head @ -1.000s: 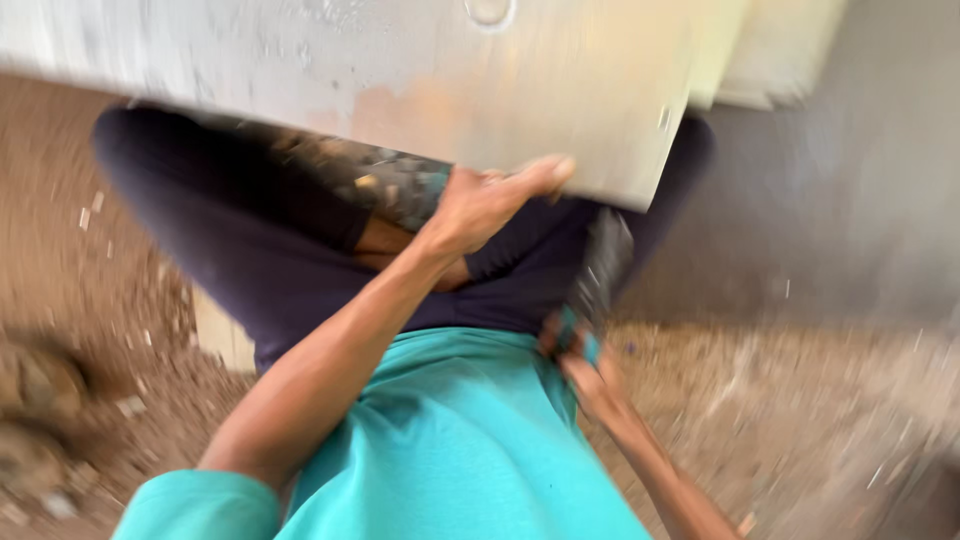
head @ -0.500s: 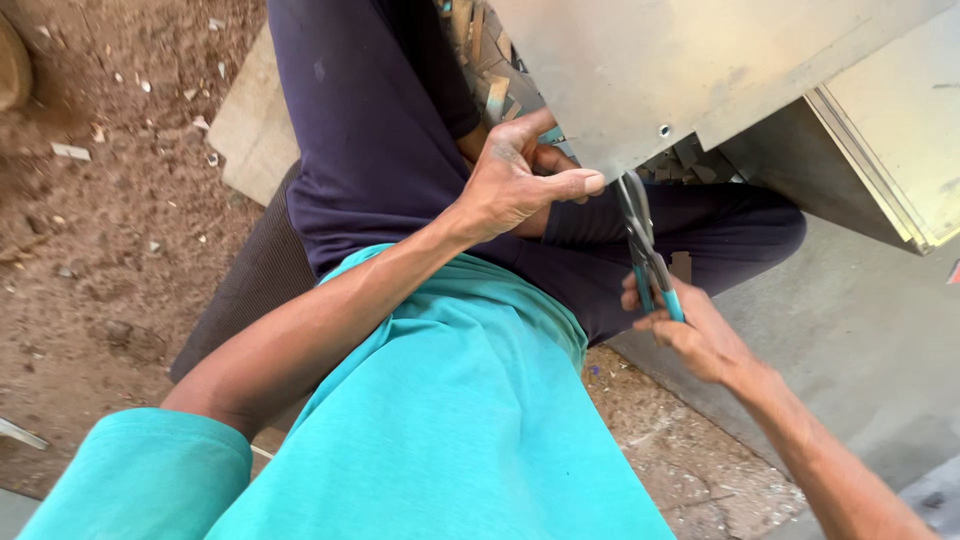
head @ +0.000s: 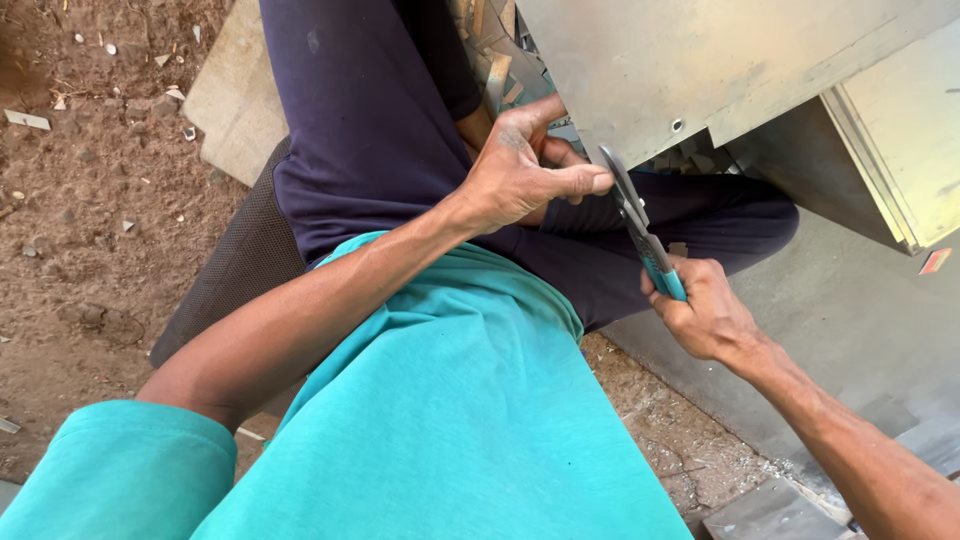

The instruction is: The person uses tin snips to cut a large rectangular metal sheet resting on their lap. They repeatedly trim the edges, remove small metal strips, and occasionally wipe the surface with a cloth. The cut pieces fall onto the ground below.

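Head view: a seated person in a teal shirt [head: 440, 420] and dark navy trousers [head: 370, 130] works a pair of metal shears [head: 640, 228] against the lower edge of a pale grey metal sheet [head: 700, 60], which fills the frame from 12 to 2 o'clock. The left hand [head: 525, 170], near centre, is clenched on the sheet's bottom edge, thumb stretched out toward the shear blades and fingers curled under the metal. The right hand [head: 705, 315], at about 4 o'clock, is closed around the teal handles of the shears; the blades point up toward 11 o'clock and meet the sheet's edge just beside the left thumb. A stack of similar sheets [head: 900, 140] leans at 3 o'clock, just beside the sheet being cut. Offcut strips of metal [head: 500, 50] lie behind the left hand, near the knees. Reddish dirt ground [head: 90, 200], strewn with small chips, spreads from 8 to 11 o'clock, and a smooth grey slab [head: 860, 310] lies under the right forearm at 4 o'clock.
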